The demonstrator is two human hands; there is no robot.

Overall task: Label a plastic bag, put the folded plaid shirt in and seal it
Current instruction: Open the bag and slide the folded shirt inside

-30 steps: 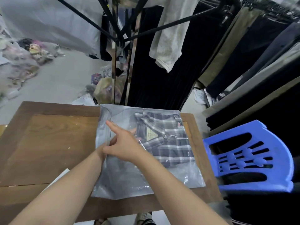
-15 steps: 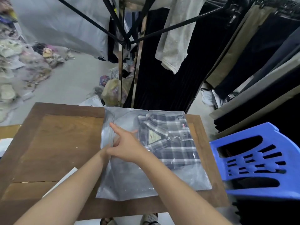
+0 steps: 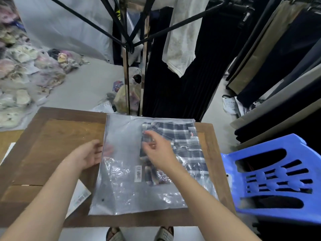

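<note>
A clear plastic bag (image 3: pixel 121 190) lies flat on the wooden table (image 3: pixel 52 146). The folded dark plaid shirt (image 3: pixel 187 146) sits inside its right half. A small barcode label (image 3: pixel 138 173) is stuck on the bag near the middle. My left hand (image 3: pixel 90 154) rests at the bag's left edge, fingertips slipped under or into the plastic, fingers apart. My right hand (image 3: pixel 156 150) hovers over the shirt's left edge with loosely curled, blurred fingers and nothing held.
A sheet of labels (image 3: pixel 79 197) lies under my left forearm near the table's front. A blue plastic chair (image 3: pixel 271 178) stands close on the right. Hanging clothes and a black rack (image 3: pixel 128 44) stand behind the table. Bagged goods cover the floor at far left.
My two hands were together on the bag's left part, right hand on top. They have separated: the left drew back to the bag's left edge, the right moved right over the shirt.
</note>
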